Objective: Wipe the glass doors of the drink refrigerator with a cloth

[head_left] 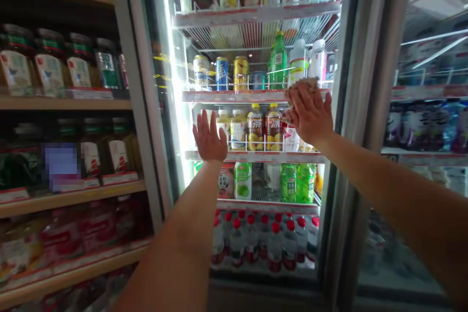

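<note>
My left hand (pixel 210 140) is raised with its fingers spread, palm toward the lit drinks cooler, and appears flat against the glass door (pixel 252 34). Higher and to the right, my right hand (pixel 311 119) presses a crumpled brownish cloth (pixel 303 86) toward the same glass. Its fingers lie over the cloth, which sticks out above and to the left of them. Behind the hands stand bottles with yellow caps (pixel 273 126), a gold can (pixel 241 73), a blue can (pixel 222 73) and a green bottle (pixel 279 61).
A metal door frame (pixel 365 122) runs down the right, with another cooler section beyond it. Wooden shelves (pixel 66 103) of jars and bottles stand at the left. Low in the cooler are several red-capped bottles (pixel 275 246). A bright light strip (pixel 171 58) lines its left side.
</note>
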Action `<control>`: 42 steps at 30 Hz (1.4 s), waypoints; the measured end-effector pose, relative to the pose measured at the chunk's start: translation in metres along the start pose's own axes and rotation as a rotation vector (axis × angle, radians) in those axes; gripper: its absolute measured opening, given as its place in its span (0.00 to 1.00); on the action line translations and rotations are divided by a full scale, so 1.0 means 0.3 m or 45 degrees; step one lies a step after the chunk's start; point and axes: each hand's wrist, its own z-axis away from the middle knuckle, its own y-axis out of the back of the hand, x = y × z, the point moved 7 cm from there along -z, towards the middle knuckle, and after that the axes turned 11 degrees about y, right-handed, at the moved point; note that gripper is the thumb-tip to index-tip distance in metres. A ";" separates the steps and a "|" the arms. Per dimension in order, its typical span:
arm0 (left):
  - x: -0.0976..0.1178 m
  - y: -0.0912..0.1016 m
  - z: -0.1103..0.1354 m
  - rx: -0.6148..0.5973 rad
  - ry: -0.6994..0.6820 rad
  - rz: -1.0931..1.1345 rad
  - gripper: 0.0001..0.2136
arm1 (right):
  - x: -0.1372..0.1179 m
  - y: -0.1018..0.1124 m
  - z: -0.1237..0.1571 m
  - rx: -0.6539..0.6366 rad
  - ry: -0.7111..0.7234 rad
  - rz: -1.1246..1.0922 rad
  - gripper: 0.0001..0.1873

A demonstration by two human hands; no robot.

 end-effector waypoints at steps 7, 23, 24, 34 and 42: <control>0.011 0.013 0.005 0.000 -0.008 -0.057 0.28 | -0.428 -0.120 0.211 -0.205 0.884 -0.431 0.40; 0.001 0.000 0.000 0.007 -0.026 -0.015 0.28 | -0.254 -0.085 0.038 -0.201 0.528 -0.267 0.28; -0.001 -0.002 -0.001 0.007 -0.026 0.000 0.28 | -0.256 -0.085 0.050 -0.263 0.646 -0.280 0.28; 0.001 -0.004 -0.004 -0.005 -0.039 -0.009 0.29 | 0.118 0.028 -0.002 0.179 -0.186 -0.065 0.33; 0.027 0.010 -0.005 0.073 -0.108 -0.084 0.29 | -0.095 -0.019 0.089 -0.170 0.668 -0.234 0.36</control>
